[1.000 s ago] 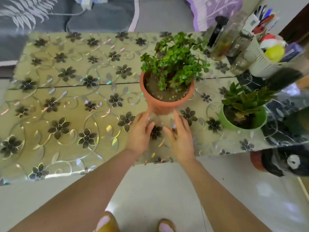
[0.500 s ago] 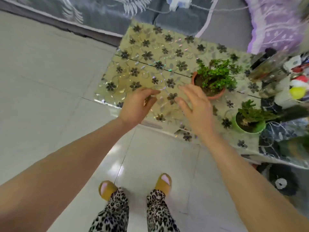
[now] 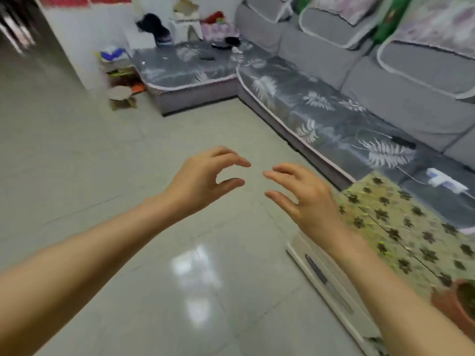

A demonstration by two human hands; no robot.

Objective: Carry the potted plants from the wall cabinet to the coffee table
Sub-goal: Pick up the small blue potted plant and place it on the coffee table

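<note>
Pale glossy floor tiles (image 3: pixel 154 253) fill most of the room, with a grey corner sofa (image 3: pixel 334 80) along the far side, its seats under a dark leaf-print cover. The coffee table (image 3: pixel 401 227), under a gold cloth with dark flowers, sits at the right beside the sofa. One terracotta pot (image 3: pixel 447 307) stands on it at the frame's edge; only that one plant shows. Two bare hands hang over the floor: left hand (image 3: pixel 203 181) and right hand (image 3: pixel 308 199), fingers loosely curled, spread apart, holding nothing. A small round stool (image 3: pixel 120 95) stands by the far wall.
</note>
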